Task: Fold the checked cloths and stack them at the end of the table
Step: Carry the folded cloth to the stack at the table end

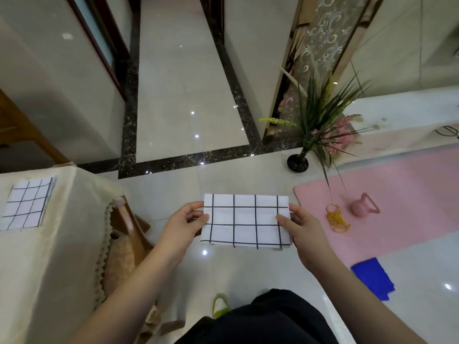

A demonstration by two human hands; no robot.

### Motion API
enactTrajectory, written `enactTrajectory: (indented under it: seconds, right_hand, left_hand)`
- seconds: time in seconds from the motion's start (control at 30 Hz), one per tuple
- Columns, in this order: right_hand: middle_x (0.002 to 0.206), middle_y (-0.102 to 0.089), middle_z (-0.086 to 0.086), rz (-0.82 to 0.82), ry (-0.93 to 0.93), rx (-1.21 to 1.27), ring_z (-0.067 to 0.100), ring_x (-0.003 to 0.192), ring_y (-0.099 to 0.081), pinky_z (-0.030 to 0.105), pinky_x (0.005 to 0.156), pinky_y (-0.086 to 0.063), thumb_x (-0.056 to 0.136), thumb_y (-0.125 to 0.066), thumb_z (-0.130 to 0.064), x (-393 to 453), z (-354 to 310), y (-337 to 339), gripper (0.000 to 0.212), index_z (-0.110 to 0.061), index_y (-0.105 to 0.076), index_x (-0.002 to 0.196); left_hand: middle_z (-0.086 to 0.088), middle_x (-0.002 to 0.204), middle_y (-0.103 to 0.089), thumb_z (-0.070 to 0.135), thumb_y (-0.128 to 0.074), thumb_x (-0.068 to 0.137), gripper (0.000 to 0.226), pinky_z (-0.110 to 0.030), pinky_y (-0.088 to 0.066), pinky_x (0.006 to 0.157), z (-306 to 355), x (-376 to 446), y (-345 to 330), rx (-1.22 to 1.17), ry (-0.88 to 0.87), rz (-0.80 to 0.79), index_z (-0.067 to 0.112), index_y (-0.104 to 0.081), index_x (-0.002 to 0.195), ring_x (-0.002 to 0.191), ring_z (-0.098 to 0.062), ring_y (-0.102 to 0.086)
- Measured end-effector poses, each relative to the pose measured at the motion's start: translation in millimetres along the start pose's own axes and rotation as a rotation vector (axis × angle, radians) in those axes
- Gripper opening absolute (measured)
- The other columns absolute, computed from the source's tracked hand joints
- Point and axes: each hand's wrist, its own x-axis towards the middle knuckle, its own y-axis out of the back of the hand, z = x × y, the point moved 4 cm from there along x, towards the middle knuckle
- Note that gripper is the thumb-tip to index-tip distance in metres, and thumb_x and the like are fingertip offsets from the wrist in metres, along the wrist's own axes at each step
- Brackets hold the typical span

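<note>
Dark trousers [268, 316] fill the bottom of the view, and both forearms reach out above them. Left hand [185, 223] pinches the left edge of a folded checked cloth [244, 220], thumb on top and fingers curled beneath; right hand [301, 228] pinches the right edge the same way. That cloth is held flat in the air over the tiled floor [188, 115], well apart from the table. Left of the held cloth stands the table [49, 256] under a beige cover, with another folded checked cloth [26, 203] lying on its far part. Right of the held cloth lies a pink mat [402, 194] bearing a pink kettlebell [362, 207] and yellow bands [336, 218]; a blue cloth [372, 278] lies nearer. Beyond the mat stands a plant in a dark vase [298, 162].
</note>
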Motion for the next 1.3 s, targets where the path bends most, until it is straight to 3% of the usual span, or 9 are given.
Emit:
enactTrajectory:
  seconds: [0.07,0.17,0.3,0.37,0.5,0.6,0.87,1.1,1.3]
  right_hand:
    - [0.105,-0.074,0.006,-0.027,-0.007,-0.007,0.027,0.101,-0.069,0.046,0.089,-0.055,0.091,-0.064,-0.007,27.9,-9.4,0.3,0.026,-0.018,-0.065,0.115]
    - [0.103,-0.074,0.006,-0.072,-0.016,-0.013,0.026,0.098,-0.070,0.042,0.085,-0.056,0.091,-0.064,-0.006,74.0,-25.2,-0.2,0.027,-0.016,-0.064,0.115]
    - [0.101,-0.074,0.008,-0.177,-0.030,-0.044,0.027,0.095,-0.071,0.040,0.083,-0.057,0.090,-0.065,-0.006,134.7,-53.1,-7.4,0.025,-0.016,-0.065,0.113]
    - [0.101,-0.074,0.008,-0.222,-0.048,-0.057,0.026,0.094,-0.071,0.037,0.079,-0.057,0.090,-0.065,-0.005,160.8,-66.9,-12.2,0.023,-0.016,-0.066,0.111]
    - [0.101,-0.075,0.005,-0.327,-0.062,-0.111,0.022,0.092,-0.072,0.030,0.073,-0.055,0.090,-0.065,-0.006,206.4,-90.7,-33.7,0.026,-0.015,-0.065,0.114]
    - [0.099,-0.075,0.003,-0.389,-0.069,-0.158,0.019,0.091,-0.072,0.028,0.071,-0.055,0.090,-0.066,-0.007,232.4,-102.0,-59.4,0.027,-0.016,-0.065,0.115]
    - [0.097,-0.075,0.000,-0.521,-0.075,-0.252,0.015,0.089,-0.072,0.023,0.069,-0.057,0.090,-0.065,-0.005,289.0,-121.8,-161.4,0.027,-0.017,-0.064,0.114]
    - [0.093,-0.075,-0.004,-0.601,-0.065,-0.333,0.009,0.084,-0.072,0.019,0.063,-0.055,0.089,-0.066,-0.005,327.0,-134.4,-271.6,0.027,-0.020,-0.063,0.112]
    - [0.098,-0.075,-0.002,-0.669,-0.035,-0.386,0.014,0.089,-0.072,0.029,0.074,-0.057,0.090,-0.065,-0.007,346.4,-148.6,-351.0,0.026,-0.023,-0.065,0.111]
  left_hand:
    - [-0.011,0.098,-0.066,0.005,-0.064,0.091,0.028,-0.032,-0.052,0.086,6.5,18.9,-6.2,-0.002,0.006,0.031,0.022,-0.063,0.112,0.091,-0.022,-0.062]
    - [-0.004,0.094,-0.065,0.004,-0.062,0.092,0.027,-0.018,-0.052,0.073,18.8,48.7,-16.6,0.002,0.008,0.087,0.020,-0.061,0.114,0.085,-0.016,-0.063]
    - [-0.004,0.100,-0.067,0.009,-0.063,0.093,0.028,-0.011,-0.048,0.067,41.1,83.4,-28.1,0.025,-0.002,0.195,0.022,-0.060,0.117,0.091,-0.015,-0.065]
    - [-0.006,0.101,-0.069,0.009,-0.063,0.093,0.027,-0.015,-0.052,0.070,51.0,97.2,-29.8,0.016,0.023,0.242,0.022,-0.062,0.117,0.093,-0.018,-0.068]
    - [-0.004,0.101,-0.072,0.014,-0.064,0.092,0.031,-0.043,-0.055,0.091,65.0,117.1,-23.7,-0.001,0.043,0.303,0.024,-0.062,0.122,0.093,-0.021,-0.071]
    - [-0.007,0.101,-0.073,0.014,-0.065,0.091,0.033,-0.049,-0.053,0.094,66.6,128.2,-9.5,-0.059,0.053,0.364,0.024,-0.061,0.123,0.096,-0.025,-0.071]
    - [-0.015,0.098,-0.070,0.007,-0.065,0.090,0.032,-0.050,-0.053,0.095,66.2,163.6,51.6,-0.267,0.053,0.535,0.019,-0.063,0.120,0.097,-0.033,-0.069]
    - [-0.013,0.095,-0.071,0.010,-0.065,0.091,0.027,-0.047,-0.055,0.092,74.3,205.4,129.4,-0.339,0.045,0.621,0.022,-0.065,0.115,0.091,-0.029,-0.071]
    - [-0.006,0.091,-0.071,0.013,-0.065,0.091,0.028,-0.045,-0.056,0.088,89.3,230.1,193.3,-0.343,0.038,0.659,0.022,-0.064,0.118,0.087,-0.026,-0.071]
